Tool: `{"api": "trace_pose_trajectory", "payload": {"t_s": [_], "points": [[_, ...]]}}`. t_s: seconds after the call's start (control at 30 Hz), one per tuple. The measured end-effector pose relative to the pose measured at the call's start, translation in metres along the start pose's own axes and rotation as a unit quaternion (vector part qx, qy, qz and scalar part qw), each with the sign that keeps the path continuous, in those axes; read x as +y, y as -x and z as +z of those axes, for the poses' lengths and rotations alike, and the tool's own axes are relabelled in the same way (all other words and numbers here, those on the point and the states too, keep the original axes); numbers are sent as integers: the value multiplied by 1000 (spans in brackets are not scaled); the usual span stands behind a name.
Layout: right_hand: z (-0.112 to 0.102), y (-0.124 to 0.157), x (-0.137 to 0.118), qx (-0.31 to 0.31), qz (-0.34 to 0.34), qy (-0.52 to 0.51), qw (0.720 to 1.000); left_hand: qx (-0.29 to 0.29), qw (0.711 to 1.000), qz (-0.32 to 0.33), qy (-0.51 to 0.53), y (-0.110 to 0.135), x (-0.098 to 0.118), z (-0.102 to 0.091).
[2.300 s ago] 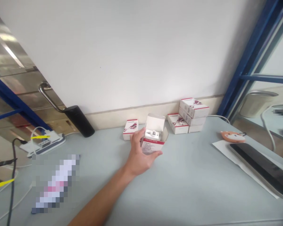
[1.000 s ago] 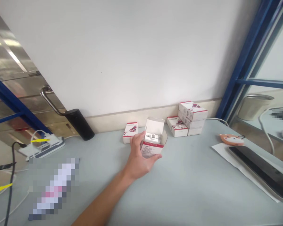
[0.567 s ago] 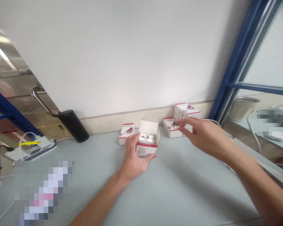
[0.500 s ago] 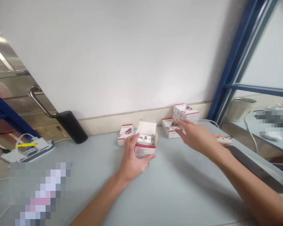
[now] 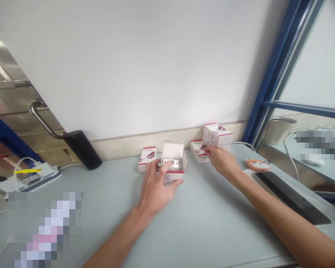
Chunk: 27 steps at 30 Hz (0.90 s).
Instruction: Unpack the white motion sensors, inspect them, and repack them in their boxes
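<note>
- The left hand wraps the open box, which stands upright on the surface with a white part seated inside. Its grip is closed round the box's front.
- The right hand rests its fingertips at a closed box just beside the stack. Whether it is touching or pinching, I cannot tell.
- Step, as I judge it: steadying one box while reaching for another. Lifting that one would call for fingers spanning its sides.
</note>
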State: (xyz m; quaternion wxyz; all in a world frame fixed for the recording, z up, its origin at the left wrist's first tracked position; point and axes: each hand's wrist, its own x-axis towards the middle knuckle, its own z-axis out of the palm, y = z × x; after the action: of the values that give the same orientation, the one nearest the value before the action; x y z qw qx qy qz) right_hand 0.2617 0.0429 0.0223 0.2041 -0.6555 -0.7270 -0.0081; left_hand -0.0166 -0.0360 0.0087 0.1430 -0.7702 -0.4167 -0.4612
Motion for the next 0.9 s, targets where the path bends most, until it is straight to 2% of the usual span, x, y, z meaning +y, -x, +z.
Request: {"api": "trace_pose_trajectory", "payload": {"t_s": [0.07,0.13,0.2,0.27,0.37,0.57,0.73,0.9], "points": [[-4,4,-4,36,-17,-23,999,-4,1000,1,-8,0,0,0],[-15,16,-14,121,-53,-55,990,-15,1000,-1,-24,1,0,-1],[-29,36,-29,242,-107,-85,961,-22,999,2,-47,1,2,-1],[-42,58,-46,308,-211,-84,924,-19,997,16,-77,2,4,-2],[-52,82,-66,290,-304,-16,907,-5,991,50,-122,2,8,-2],[-54,85,-79,220,-376,94,895,13,978,117,-170,2,14,-3],[-64,85,-84,168,-417,109,886,12,982,89,-164,3,15,-2],[-63,69,-81,123,-413,45,901,10,986,64,-151,3,10,0]]}}
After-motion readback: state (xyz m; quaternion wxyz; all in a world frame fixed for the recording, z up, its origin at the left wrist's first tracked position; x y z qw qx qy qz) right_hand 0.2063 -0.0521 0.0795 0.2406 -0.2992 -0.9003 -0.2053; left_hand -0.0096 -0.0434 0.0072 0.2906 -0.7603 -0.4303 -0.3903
